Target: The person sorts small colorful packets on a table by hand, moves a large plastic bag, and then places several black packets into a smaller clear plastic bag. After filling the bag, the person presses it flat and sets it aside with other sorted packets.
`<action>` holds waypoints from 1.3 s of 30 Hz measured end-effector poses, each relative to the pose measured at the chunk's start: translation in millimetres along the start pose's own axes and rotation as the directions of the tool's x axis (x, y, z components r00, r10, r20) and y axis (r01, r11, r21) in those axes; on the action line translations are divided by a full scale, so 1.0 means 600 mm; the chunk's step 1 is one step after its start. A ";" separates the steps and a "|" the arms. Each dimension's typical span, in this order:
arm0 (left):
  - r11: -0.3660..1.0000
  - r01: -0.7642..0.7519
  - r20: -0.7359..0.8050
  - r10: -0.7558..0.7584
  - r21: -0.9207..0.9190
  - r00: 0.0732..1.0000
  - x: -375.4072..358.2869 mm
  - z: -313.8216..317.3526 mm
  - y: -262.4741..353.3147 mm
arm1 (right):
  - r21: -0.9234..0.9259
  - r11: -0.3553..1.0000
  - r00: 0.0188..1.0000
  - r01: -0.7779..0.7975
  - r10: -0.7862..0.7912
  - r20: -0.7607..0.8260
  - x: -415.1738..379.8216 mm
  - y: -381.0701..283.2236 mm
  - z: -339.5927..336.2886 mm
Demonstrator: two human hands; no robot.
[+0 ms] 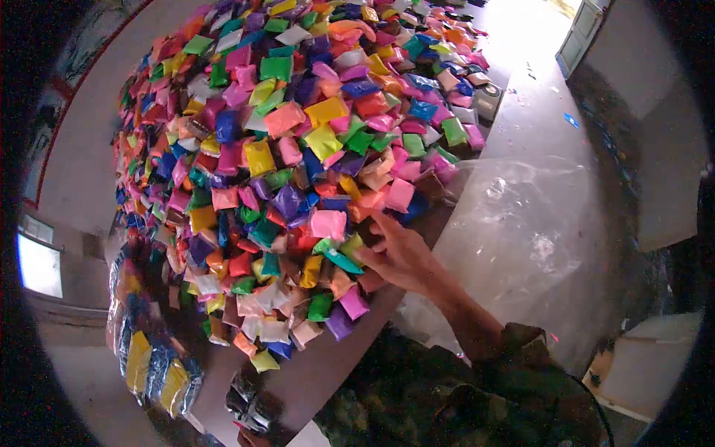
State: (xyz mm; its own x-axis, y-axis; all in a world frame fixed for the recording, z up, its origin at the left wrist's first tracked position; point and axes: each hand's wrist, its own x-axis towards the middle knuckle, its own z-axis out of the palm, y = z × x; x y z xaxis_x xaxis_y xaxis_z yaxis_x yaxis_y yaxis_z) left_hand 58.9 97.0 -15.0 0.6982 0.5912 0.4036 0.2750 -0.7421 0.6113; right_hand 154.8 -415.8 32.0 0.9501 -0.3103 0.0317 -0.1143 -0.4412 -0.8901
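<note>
Most of the left hand (253, 438) is cut off at the lower edge, so I cannot tell its grip; the dark, shiny object (252, 406) just beside it is hard to make out. The right hand (402, 257) is loosely spread, thumb and forefinger apart, at the edge of the packets (328, 223). These are small, puffy, many-coloured, heaped on the table (363, 337).

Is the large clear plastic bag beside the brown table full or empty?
Apparently empty: the bag is see-through, with none of the small coloured plastic packets visible inside. The right forearm covers part of it.
</note>
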 end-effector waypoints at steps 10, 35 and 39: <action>0.998 0.054 -0.070 -0.052 0.031 0.996 -0.002 -0.049 -0.068 | 0.055 0.998 0.989 0.024 -0.015 -0.149 0.111 -0.030 0.084; 0.977 0.064 -0.043 -0.056 0.203 0.997 -0.005 -0.058 -0.139 | 0.336 0.926 0.953 0.171 -0.242 0.182 0.426 -0.263 0.067; 0.972 0.126 0.033 -0.135 0.199 0.990 0.007 -0.067 -0.187 | 0.192 0.924 0.920 0.332 -0.362 0.153 0.408 -0.267 0.056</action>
State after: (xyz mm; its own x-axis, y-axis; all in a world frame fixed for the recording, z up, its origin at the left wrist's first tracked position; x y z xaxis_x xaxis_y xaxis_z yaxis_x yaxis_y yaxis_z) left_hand 4.4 195.6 -54.5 0.6763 0.6753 0.2944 0.4866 -0.7096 0.5096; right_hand 415.4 -392.5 167.1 0.9595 0.0033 0.2818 0.2652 -0.3486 -0.8990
